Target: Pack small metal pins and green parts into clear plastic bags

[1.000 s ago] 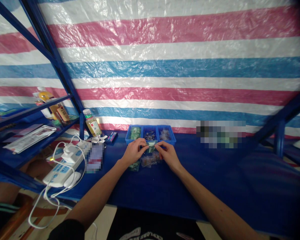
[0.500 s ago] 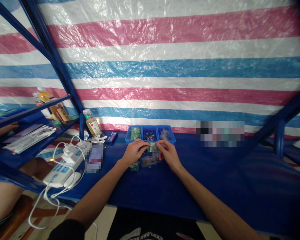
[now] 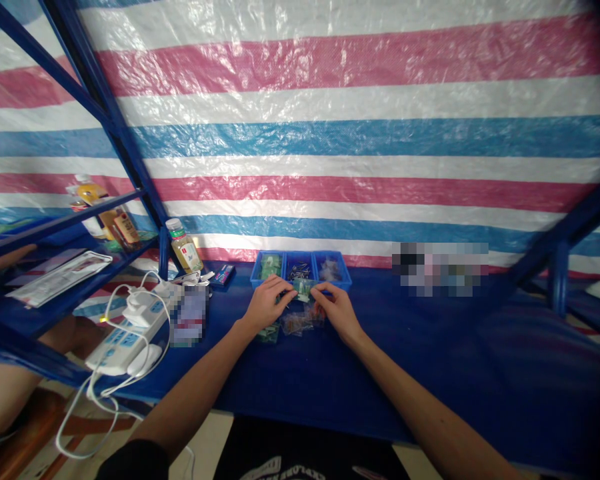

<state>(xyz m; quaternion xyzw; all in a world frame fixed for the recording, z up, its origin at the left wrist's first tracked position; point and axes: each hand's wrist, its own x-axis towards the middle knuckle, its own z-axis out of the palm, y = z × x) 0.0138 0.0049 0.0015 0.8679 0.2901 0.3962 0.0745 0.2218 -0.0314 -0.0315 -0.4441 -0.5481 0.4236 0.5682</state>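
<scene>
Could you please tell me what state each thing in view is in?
Left hand, pinching green packet
Right hand, pinching green packet
Green packet, held between them
Left bin, holding green packets
Middle bin, holding metal pieces
Right bin, holding clear bags
Nearer bottle, capped
Power strip, plugs in

Workshop-like space (seemingly makeshift), striped tarpaulin (image 3: 355,60), blue workbench (image 3: 430,360), parts bins (image 3: 299,256)

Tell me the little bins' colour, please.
The three bins are blue, seen in the head view.
</scene>
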